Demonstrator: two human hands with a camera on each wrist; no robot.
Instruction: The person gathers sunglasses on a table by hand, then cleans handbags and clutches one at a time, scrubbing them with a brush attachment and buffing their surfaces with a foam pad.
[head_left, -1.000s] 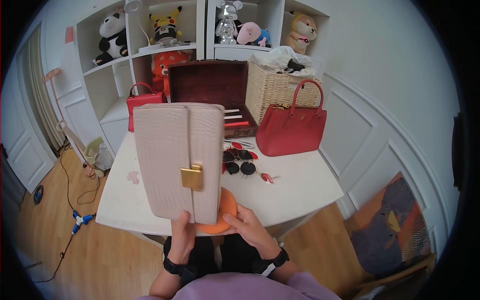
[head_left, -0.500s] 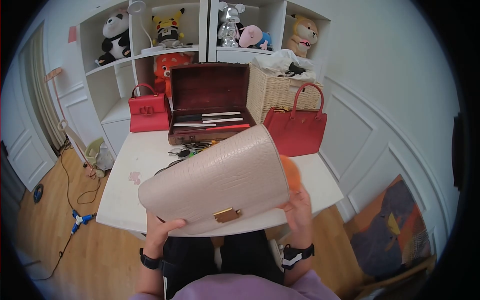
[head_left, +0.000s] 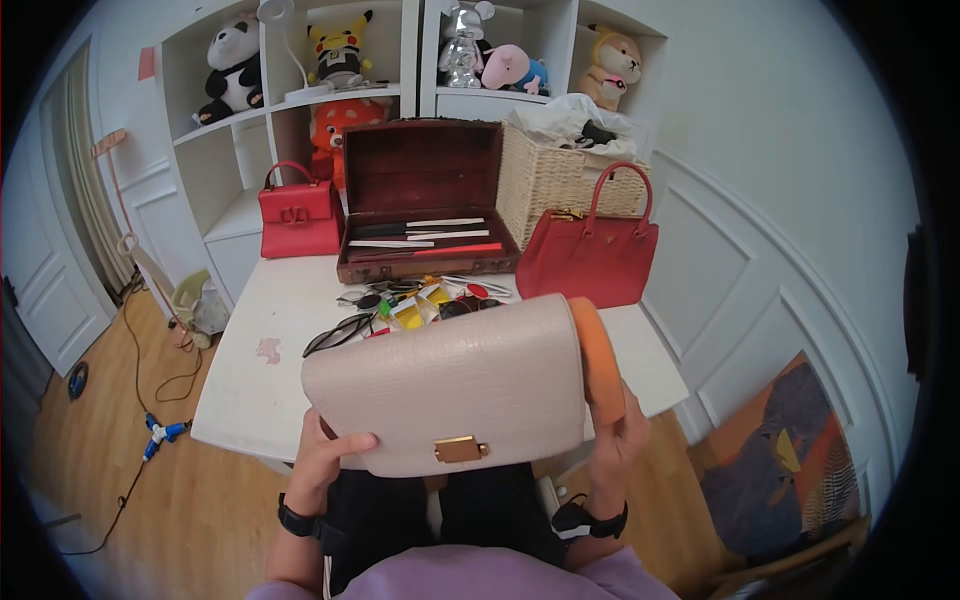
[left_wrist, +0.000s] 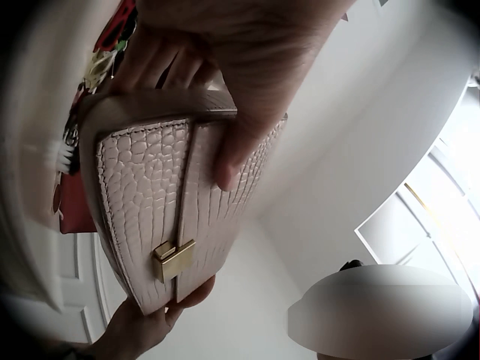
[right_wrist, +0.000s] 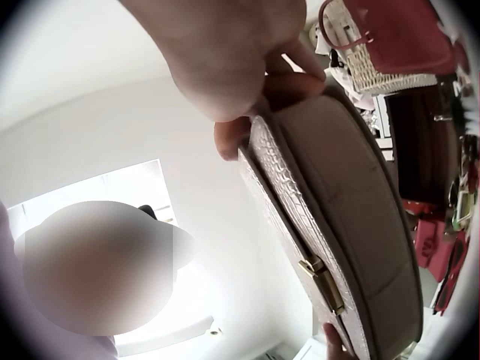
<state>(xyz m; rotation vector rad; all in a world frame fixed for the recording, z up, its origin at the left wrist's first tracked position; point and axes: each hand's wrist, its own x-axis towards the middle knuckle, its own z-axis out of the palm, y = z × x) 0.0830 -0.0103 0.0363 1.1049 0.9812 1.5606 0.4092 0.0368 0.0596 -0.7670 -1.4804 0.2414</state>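
Observation:
A pale pink crocodile-textured bag (head_left: 450, 385) with a gold clasp (head_left: 460, 449) is held sideways above the table's front edge. My left hand (head_left: 318, 460) grips its lower left end, thumb on the front face; in the left wrist view the hand (left_wrist: 255, 60) has its fingers behind the bag (left_wrist: 150, 172). At the bag's right end, my right hand (head_left: 618, 445) holds an orange rounded pad (head_left: 597, 355) against the side. In the right wrist view, the right hand (right_wrist: 232, 60) is at the end of the bag (right_wrist: 360, 195), its fingertips partly hidden.
On the white table (head_left: 245, 390), an open brown case (head_left: 425, 170) holds several strips, between a small red handbag (head_left: 300, 220) and a larger one (head_left: 590, 258). Assorted glasses (head_left: 340, 333) lie before the case. A wicker basket (head_left: 545, 185) stands behind.
The bag has turned from upright to sideways, then levelled out and shifted slightly right. My right hand has moved right with the orange pad, which now stands along the bag's end.

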